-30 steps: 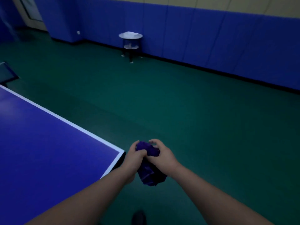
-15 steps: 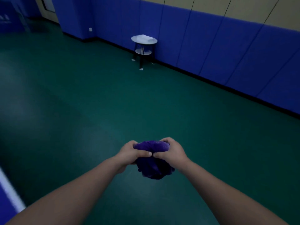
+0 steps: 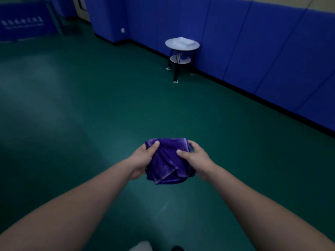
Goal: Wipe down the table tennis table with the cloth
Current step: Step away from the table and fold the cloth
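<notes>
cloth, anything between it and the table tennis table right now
Cannot tell: the table is out of view. Both the left hand and right hand hold the cloth over bare floor, with nothing close around it.

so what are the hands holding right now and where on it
Both hold the purple cloth over the green floor: the left hand grips its left side, the right hand its right side, thumbs pressed on top.
</notes>
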The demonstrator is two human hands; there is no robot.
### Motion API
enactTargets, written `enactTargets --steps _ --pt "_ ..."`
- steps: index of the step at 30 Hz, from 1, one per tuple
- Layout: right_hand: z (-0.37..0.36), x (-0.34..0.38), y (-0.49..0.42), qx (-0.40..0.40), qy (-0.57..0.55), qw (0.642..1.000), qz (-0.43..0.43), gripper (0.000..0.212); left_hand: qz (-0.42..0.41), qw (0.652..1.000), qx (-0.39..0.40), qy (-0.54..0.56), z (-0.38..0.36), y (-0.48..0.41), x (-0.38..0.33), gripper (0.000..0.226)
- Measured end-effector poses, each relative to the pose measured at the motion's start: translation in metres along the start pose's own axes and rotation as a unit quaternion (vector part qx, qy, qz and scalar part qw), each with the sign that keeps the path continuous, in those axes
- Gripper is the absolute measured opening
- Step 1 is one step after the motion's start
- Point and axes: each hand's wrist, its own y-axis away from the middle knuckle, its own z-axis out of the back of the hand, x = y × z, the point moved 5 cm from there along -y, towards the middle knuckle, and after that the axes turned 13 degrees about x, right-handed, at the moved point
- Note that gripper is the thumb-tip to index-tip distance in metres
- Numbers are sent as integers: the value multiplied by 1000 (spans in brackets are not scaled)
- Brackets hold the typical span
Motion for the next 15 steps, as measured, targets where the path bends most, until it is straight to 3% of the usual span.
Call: enactTargets --steps 2,6,7,10,15 --pt "25 31 -53 -21 49 998 33 49 -2 1000 -10 12 5 -44 -35 41" --pt "70 77 -158 -36 68 995 61 59 -52 995 -50 74 28 -142 -93 95" --pt "82 85 -185 -51 62 995 53 57 -63 992 -65 84 33 -167 -105 99" --pt "116 114 -275 -83 28 995 45 43 -100 981 -131 101 55 -255 -144 67" --pt "168 184 -433 -53 -37 998 16 21 -90 977 -183 67 92 -416 -231 21"
